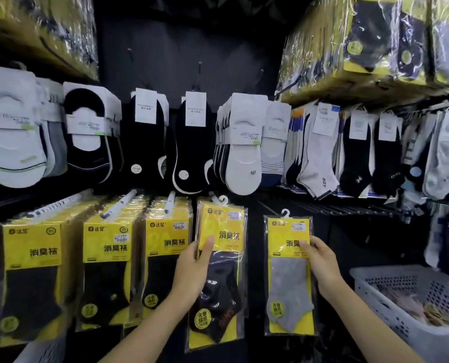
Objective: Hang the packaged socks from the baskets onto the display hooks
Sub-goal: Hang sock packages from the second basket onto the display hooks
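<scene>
My left hand (192,268) grips a yellow pack of dark socks (219,273) by its left edge, thumb on the front. The pack's white hanger sits at the tip of a white display hook (214,196). My right hand (320,260) holds a yellow pack of grey socks (288,279) by its right edge, upright in the air before the dark lower wall. Its white hanger (285,213) touches no hook that I can see. A white perforated basket (390,281) stands at the lower right with more packs inside.
Three hooks to the left carry full rows of yellow packs (108,255). Above hang loose black and white socks on cards (241,142). A black wire shelf (343,206) runs to the right. Another white basket's corner (45,349) shows at the bottom left.
</scene>
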### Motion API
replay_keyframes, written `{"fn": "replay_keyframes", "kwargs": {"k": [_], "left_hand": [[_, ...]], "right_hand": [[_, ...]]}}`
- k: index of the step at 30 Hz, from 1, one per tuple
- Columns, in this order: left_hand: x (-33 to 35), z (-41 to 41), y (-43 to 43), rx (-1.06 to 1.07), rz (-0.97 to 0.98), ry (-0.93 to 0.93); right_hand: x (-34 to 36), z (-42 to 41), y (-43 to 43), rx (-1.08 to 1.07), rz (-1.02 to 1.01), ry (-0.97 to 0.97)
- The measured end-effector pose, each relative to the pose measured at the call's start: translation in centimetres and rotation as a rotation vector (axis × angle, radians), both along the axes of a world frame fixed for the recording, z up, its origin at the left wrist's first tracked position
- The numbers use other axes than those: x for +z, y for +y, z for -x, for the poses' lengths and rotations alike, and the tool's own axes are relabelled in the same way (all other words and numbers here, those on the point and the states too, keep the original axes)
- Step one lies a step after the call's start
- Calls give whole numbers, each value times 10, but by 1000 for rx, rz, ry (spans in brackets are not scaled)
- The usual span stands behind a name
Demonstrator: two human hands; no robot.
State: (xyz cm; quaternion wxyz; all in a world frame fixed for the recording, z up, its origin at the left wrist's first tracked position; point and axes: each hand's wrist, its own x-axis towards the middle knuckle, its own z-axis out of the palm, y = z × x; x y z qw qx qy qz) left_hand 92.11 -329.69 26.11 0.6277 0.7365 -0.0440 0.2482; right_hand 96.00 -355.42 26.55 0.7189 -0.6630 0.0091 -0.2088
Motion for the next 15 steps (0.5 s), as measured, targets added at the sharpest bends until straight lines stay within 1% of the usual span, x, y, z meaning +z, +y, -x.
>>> {"fn": "replay_keyframes", "kwargs": {"k": [3,7,11,15], "left_hand": [[2,0,1,-16,-22,-25],[1,-1,1,-16,-25,-30],[2,-3,-3,-61,-10,-28],[1,-3,-8,-85,35,-27]], "right_hand": [[2,-12,4,48,86,-8],[-2,-31,8,29,106,30],[-17,-50,6,-34,21,138],[-34,-54,0,-236,-80,268]]}}
